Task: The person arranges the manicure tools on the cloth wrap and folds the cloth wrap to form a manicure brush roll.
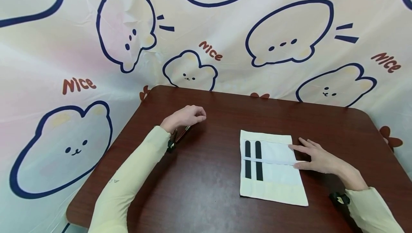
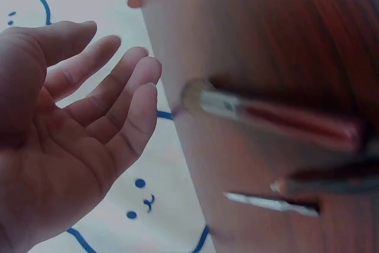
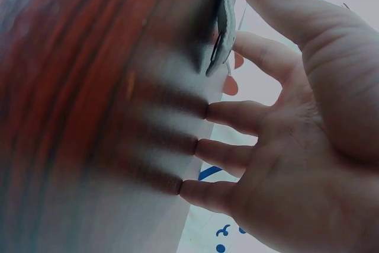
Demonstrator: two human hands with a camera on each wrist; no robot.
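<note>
A cream cloth tool pouch (image 1: 273, 190) lies flat on the right half of the table. Two flat black strips (image 1: 259, 168) with rounded top ends sit in it under a thin white band (image 1: 273, 160). My right hand (image 1: 322, 158) touches the pouch's right edge with thumb and index finger; in the right wrist view its other fingers rest on the tabletop. My left hand (image 1: 186, 116) is above the table on the left, its fingers loosely bent around nothing. Near it lie a brush (image 2: 278, 119) with a reddish handle, a small silver pointed piece (image 2: 272, 204) and a dark, blurred tool (image 2: 331, 183).
The dark brown wooden table (image 1: 193, 190) has rounded corners. A white curtain (image 1: 225, 29) printed with blue bear outlines and red lettering hangs along its back and left sides. The left forearm partly hides the tools in the head view.
</note>
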